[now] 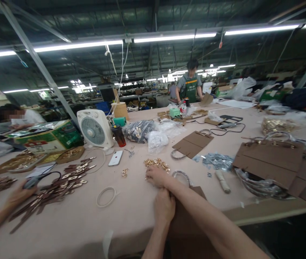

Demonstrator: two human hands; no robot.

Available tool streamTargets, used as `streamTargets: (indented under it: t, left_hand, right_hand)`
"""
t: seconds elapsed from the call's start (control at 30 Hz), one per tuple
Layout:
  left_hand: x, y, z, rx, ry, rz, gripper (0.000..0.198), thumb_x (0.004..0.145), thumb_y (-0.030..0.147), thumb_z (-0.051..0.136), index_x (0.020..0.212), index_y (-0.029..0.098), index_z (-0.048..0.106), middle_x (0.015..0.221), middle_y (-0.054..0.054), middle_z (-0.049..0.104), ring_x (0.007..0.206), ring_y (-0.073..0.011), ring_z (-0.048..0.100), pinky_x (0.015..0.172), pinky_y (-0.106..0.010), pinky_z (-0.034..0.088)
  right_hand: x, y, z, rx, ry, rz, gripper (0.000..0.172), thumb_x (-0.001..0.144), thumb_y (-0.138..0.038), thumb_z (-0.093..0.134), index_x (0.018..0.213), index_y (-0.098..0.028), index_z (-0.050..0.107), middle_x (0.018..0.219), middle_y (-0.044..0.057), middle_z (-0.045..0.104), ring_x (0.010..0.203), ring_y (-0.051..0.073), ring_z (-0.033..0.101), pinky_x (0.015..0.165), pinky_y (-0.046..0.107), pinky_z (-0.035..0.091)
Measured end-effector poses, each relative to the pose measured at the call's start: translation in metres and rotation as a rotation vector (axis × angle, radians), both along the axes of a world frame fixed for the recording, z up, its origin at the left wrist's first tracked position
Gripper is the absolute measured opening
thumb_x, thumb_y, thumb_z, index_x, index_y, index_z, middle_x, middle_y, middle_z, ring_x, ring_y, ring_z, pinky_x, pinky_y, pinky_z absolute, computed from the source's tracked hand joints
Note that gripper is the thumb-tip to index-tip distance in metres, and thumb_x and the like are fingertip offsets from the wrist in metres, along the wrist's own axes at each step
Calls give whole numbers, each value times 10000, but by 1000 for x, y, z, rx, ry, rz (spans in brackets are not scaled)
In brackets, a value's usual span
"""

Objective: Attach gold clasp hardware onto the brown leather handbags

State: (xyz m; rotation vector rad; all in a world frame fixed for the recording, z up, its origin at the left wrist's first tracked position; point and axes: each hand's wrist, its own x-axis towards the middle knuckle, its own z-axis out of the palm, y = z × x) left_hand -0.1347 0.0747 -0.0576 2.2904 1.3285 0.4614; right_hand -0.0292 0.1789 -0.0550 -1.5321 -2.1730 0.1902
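Observation:
My right hand (157, 176) reaches across my left forearm side to the near edge of a pile of small gold metal fittings (158, 163). Its fingers are curled together, and whatever lies between them is hidden. Just below, my left hand (164, 207) is closed in a fist, its contents out of sight. Beside it lies a brown panel (186, 223), partly covered by my right arm, with a plastic-wrapped handle (182, 176) at its top. A few gold fittings (125, 173) lie apart to the left.
Another person's hands (21, 190) are at the left by brown straps (58, 187). A phone (115, 158), tape ring (106, 197), fan (95, 128) and dark cup (118, 136) stand or lie leftward. Grey metal pieces (217, 160), a roll (222, 181) and brown panels (270, 162) lie right.

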Motion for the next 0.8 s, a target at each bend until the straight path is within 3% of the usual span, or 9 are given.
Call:
streamTargets:
  t: [0.1, 0.2, 0.37, 0.53, 0.67, 0.8]
  left_hand:
    - [-1, 0, -1, 20, -24, -17, 282, 928, 117, 472, 1145, 191, 635, 1151, -91, 730, 1053, -242, 681, 846, -310, 461]
    - [-1, -1, -1, 60, -36, -45, 354, 878, 68, 476, 1162, 215, 630, 1182, -71, 724, 1072, -228, 674, 852, -294, 454]
    - [0, -1, -2, 83, -76, -49, 325, 892, 72, 451, 1078, 239, 658, 1061, -49, 747, 969, -217, 689, 799, -291, 441]
    - [0, 10, -4, -44, -317, -11, 278, 947, 198, 476, 1109, 247, 696, 1023, -50, 774, 962, -232, 696, 832, -307, 459]
    - [1, 20, -8, -144, -528, 76, 278, 956, 335, 505, 1085, 226, 725, 1002, -50, 782, 931, -228, 696, 839, -310, 483]
    - [2, 23, -10, -187, -669, 181, 367, 942, 480, 513, 1029, 215, 750, 1004, -61, 781, 980, -244, 697, 884, -330, 501]
  right_hand:
    - [7, -2, -6, 24, 36, -108, 198, 919, -170, 639, 1050, -236, 771, 1251, 85, 696, 1261, 279, 566, 1120, 499, 385]
    - [17, -9, -6, 59, 101, -151, 358, 897, -83, 591, 1185, -241, 732, 1356, 89, 647, 1290, 247, 559, 1127, 441, 414]
    - [33, -35, 9, 239, 415, -200, 473, 837, -41, 567, 1248, -231, 704, 1354, 94, 641, 1265, 212, 595, 1137, 382, 454]
    - [50, -89, 25, 384, 576, -285, 401, 885, -117, 585, 1242, -255, 706, 1267, 66, 687, 1224, 196, 620, 1133, 375, 461]
    - [67, -141, 24, 390, 581, -423, 368, 919, -217, 618, 1279, -252, 684, 1297, 88, 663, 1248, 227, 602, 1144, 413, 451]
    - [85, -184, 14, 287, 583, -527, 535, 905, -382, 713, 1414, -268, 591, 1414, 108, 590, 1349, 270, 530, 1204, 475, 385]
